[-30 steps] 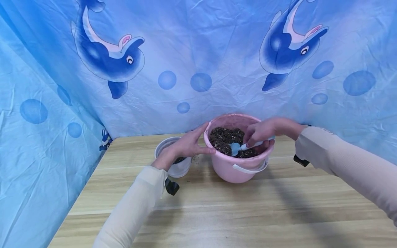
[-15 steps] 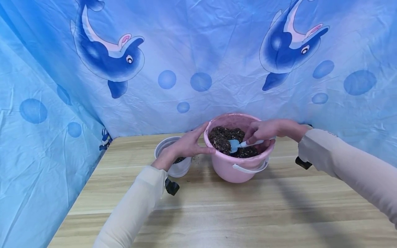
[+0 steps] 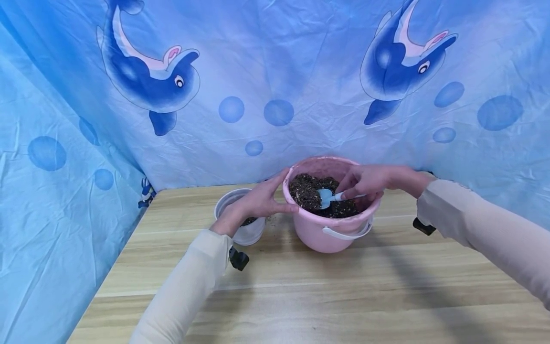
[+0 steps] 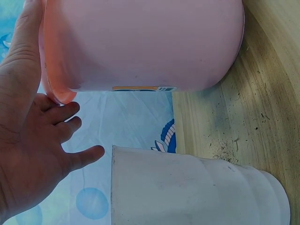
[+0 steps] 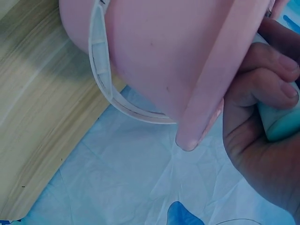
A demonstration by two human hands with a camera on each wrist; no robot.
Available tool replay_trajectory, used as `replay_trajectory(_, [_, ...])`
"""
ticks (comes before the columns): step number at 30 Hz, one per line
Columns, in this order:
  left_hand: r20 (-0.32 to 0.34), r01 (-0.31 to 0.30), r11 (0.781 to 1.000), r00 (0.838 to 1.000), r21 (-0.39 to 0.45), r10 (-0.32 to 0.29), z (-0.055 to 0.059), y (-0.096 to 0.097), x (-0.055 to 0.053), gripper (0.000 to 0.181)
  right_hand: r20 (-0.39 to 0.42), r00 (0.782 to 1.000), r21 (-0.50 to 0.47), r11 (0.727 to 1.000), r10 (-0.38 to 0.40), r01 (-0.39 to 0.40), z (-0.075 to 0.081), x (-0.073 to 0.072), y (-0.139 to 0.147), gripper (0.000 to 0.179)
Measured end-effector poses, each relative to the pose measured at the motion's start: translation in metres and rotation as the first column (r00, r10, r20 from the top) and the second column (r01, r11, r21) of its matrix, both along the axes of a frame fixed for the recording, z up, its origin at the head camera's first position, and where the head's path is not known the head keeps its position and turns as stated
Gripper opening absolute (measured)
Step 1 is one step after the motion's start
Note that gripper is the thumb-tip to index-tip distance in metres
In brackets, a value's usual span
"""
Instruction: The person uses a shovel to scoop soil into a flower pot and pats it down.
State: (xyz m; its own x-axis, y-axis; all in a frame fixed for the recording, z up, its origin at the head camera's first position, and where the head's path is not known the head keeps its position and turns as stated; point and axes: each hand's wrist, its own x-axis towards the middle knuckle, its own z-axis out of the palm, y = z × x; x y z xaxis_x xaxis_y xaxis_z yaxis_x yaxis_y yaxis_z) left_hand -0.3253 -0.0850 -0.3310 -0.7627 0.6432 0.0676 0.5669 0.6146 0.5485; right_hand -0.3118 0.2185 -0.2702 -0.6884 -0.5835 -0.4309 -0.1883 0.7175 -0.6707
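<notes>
A pink bucket (image 3: 320, 239) with dark soil (image 3: 306, 190) in it stands toward the back of the table. My left hand (image 3: 263, 198) holds the bucket's left rim, thumb toward the front and fingers spread behind; the left wrist view shows its little finger pointing away from the bucket. Over the right rim reaches my right hand (image 3: 368, 180), gripping the pale handle of a small light-blue trowel (image 3: 325, 198). The trowel's blade lies against the mounded soil. In the right wrist view, curled fingers (image 5: 269, 86) wrap the handle's teal end.
A white plastic pot (image 3: 249, 234) with some soil inside stands left of the bucket, partly beneath my left forearm. Soil crumbs (image 4: 225, 152) lie on the wooden table (image 3: 301, 296) between them. The bucket's white handle (image 3: 348, 235) hangs at the front. A blue dolphin-print cloth (image 3: 258, 71) hangs behind.
The trowel blade has shifted slightly away from me in the bucket, and the soil to its left has heaped up. My right hand has moved a little right; the left stays put.
</notes>
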Motion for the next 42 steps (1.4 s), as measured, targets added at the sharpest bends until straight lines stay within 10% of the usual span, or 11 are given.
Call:
replay_trajectory(10, [0.019, -0.005, 1.000, 1.000, -0.003, 0.005, -0.001, 0.000, 0.000, 0.112, -0.211, 0.977, 0.067, 0.997, -0.031, 0.046, -0.007, 0.007, -0.010, 0.037])
replay_trajectory(32, [0.002, -0.013, 1.000, 1.000, -0.022, 0.013, 0.000, 0.000, 0.001, 0.110, -0.325, 0.945, 0.069, 0.995, -0.045, 0.071, 0.005, 0.011, 0.011, 0.035])
replay_trajectory(42, [0.019, -0.024, 0.999, 1.000, -0.021, 0.024, 0.001, -0.001, 0.003, 0.110, -0.504, 0.863, -0.022, 0.999, -0.035, 0.028, 0.003, 0.020, 0.020, 0.023])
